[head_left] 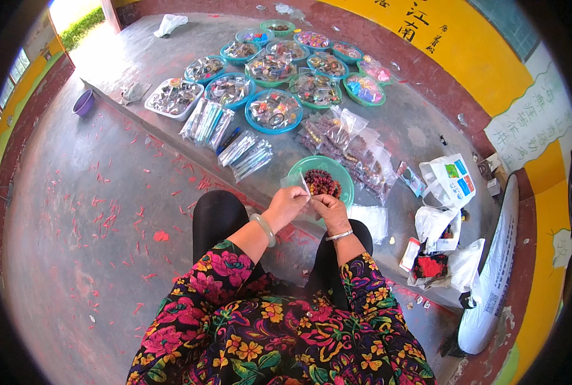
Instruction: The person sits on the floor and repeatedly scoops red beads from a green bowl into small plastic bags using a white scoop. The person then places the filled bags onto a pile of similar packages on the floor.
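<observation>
My left hand (287, 205) and my right hand (332, 213) meet in front of me, fingertips pinched together on a small clear plastic bag (304, 183). Part of the bag is hidden behind the fingers, and I cannot tell whether anything is inside it. Just beyond the hands is a green basin (344, 174) holding a heap of dark red beads (322, 182), some of them lighter brown. A stack of flat clear bags (370, 222) lies to the right of my right hand.
Bagged dark beads (356, 157) lie beyond the basin. Packs of pens (247, 154) are at its left. Farther off stand several basins, including a blue basin (274, 111) of bagged trinkets. White carrier bags (449, 181) sit at right, and a purple bucket (84, 102) stands far left.
</observation>
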The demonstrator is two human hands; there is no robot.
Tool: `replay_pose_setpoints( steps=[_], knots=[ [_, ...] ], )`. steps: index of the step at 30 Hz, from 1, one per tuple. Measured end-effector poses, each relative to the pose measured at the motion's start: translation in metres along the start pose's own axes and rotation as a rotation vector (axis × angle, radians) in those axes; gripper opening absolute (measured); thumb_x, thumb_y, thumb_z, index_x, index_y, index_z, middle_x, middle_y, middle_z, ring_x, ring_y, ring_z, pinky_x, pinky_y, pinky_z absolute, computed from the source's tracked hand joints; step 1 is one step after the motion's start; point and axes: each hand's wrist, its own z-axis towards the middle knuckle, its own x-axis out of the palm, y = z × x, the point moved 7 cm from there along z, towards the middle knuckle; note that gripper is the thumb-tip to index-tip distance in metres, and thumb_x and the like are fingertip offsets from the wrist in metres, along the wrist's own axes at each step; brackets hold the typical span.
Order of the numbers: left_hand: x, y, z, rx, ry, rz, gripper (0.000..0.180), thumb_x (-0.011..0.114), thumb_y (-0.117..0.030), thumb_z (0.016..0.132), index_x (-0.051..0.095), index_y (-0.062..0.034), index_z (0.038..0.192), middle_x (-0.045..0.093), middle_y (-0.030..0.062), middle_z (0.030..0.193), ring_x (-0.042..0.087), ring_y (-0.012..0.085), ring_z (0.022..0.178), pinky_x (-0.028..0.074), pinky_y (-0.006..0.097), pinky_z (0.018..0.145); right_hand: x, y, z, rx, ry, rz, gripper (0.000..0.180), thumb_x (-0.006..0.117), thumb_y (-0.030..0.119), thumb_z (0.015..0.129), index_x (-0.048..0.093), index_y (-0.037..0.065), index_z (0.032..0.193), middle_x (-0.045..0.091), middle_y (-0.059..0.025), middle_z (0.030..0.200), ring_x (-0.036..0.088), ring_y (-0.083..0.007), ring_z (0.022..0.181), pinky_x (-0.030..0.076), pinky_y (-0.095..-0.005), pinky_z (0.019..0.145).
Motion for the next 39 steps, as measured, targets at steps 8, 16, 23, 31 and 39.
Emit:
replay_pose_setpoints(
  steps=[8,16,23,31,39],
  knots=[
    [-0.001,0.008,0.005,0.058,-0.022,0.107,0.02,0.055,-0.016,0.08,0.06,0.003,0.081,0.062,0.0108,0.068,0.061,0.0165,0.062,0.048,0.029,0.058,0.0,0.001,-0.001,-0.002,-0.027,-0.087,0.015,0.059,0.017,0.08,0.064,0.003,0.084,0.061,0.0012,0.066,0.053,-0.0052,0.057,0.041,-0.02,0.049],
    [0.0,0.006,0.003,0.065,-0.012,0.095,0.02,0.055,-0.016,0.081,0.06,0.0029,0.081,0.063,0.0107,0.069,0.061,0.0164,0.062,0.048,0.029,0.059,-0.002,-0.004,-0.001,0.054,-0.029,0.031,0.016,0.058,0.018,0.08,0.064,0.003,0.077,0.058,0.001,0.061,0.047,-0.0042,0.052,0.037,-0.0202,0.046],
    [0.001,0.002,0.0,-0.011,0.017,-0.066,0.018,0.057,-0.014,0.08,0.06,0.0034,0.081,0.061,0.0078,0.068,0.059,0.0129,0.061,0.048,0.027,0.057,-0.004,-0.009,0.004,-0.006,0.025,0.021,0.015,0.059,0.016,0.08,0.063,0.003,0.086,0.059,0.0018,0.069,0.052,-0.0055,0.058,0.04,-0.0196,0.051],
    [-0.001,0.002,0.001,-0.046,0.005,0.056,0.014,0.061,-0.012,0.08,0.058,0.0016,0.082,0.058,0.0039,0.072,0.053,0.009,0.062,0.045,0.023,0.056,-0.002,-0.004,0.003,-0.064,0.007,-0.087,0.013,0.059,0.012,0.08,0.063,0.002,0.087,0.058,0.0021,0.067,0.051,-0.0058,0.058,0.04,-0.0195,0.052],
    [0.0,0.004,0.002,-0.01,0.019,0.009,0.013,0.061,-0.01,0.079,0.057,0.0019,0.083,0.058,0.0047,0.074,0.055,0.0104,0.064,0.047,0.024,0.058,-0.008,-0.006,-0.002,0.089,-0.007,0.131,0.015,0.061,0.011,0.078,0.064,-0.001,0.087,0.061,-0.0019,0.071,0.053,-0.0084,0.058,0.042,-0.0204,0.051]
  ],
)
